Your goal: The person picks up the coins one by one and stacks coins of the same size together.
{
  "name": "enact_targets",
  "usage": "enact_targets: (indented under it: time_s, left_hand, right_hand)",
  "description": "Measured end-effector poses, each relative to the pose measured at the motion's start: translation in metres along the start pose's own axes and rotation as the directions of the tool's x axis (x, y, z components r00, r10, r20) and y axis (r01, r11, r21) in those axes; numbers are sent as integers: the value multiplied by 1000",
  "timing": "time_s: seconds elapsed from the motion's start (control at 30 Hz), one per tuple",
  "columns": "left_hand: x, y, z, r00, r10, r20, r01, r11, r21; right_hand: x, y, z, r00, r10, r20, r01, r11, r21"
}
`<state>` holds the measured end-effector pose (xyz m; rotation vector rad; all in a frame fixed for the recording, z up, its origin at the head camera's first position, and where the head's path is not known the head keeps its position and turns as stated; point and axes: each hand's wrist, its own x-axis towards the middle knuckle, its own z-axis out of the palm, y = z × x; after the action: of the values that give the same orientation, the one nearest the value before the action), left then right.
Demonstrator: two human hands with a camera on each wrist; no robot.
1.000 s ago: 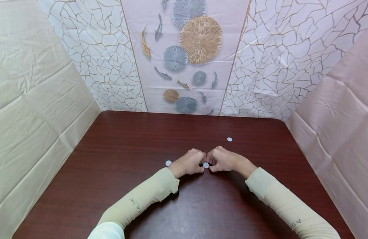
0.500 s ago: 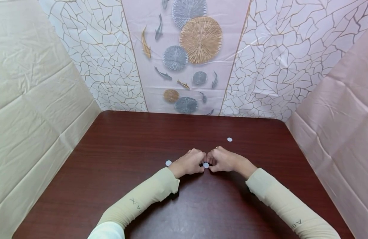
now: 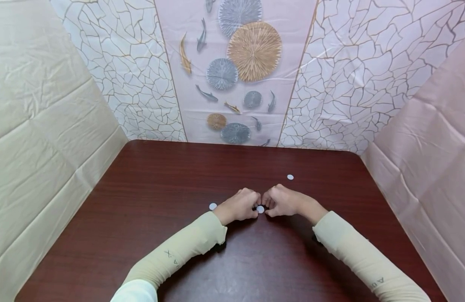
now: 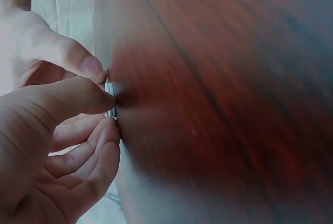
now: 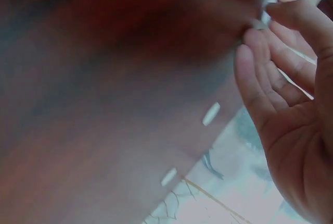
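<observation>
Head: flat white disc [image 3: 260, 209] lower half, right of centre; left hand [image 3: 240, 204] pinches it, right hand [image 3: 284, 201] curled beside it. Left wrist: disc edge-on, left of centre. Right wrist: disc upper right; can't tell if right hand grips.

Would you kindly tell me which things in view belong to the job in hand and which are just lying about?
In the job:
- left hand
- right hand
- middle disc, between the hands

Lying about, though perhaps wanted later:
- left disc
- far disc
</observation>
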<state>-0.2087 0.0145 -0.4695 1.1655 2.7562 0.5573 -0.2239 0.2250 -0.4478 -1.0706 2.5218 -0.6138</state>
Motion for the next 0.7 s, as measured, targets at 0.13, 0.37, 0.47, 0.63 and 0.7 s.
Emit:
enact_targets:
  time_s: [0.13, 0.37, 0.47, 0.63, 0.7]
  left_hand:
    - [1, 0, 0, 1000, -8, -1, 8, 1000, 11]
    - [1, -1, -1, 1000, 0, -8, 0, 1000, 15]
    - [0, -1, -1, 1000, 6, -13, -6, 1000, 10]
    - [1, 0, -1, 1000, -11, -2, 11, 1000, 14]
    - [1, 0, -1, 1000, -19, 4, 18, 1000, 21]
  right_hand:
    - [-5, 0, -18, 999, 34, -3, -34, 999, -33]
    - [-13, 11, -47, 994, 104, -44, -109, 986, -126]
    - [-14, 17, -52, 993, 111, -45, -117, 979, -165]
    - [-11, 24, -51, 993, 105, -55, -113, 977, -181]
    - [-8, 27, -49, 993, 105, -57, -114, 977, -182]
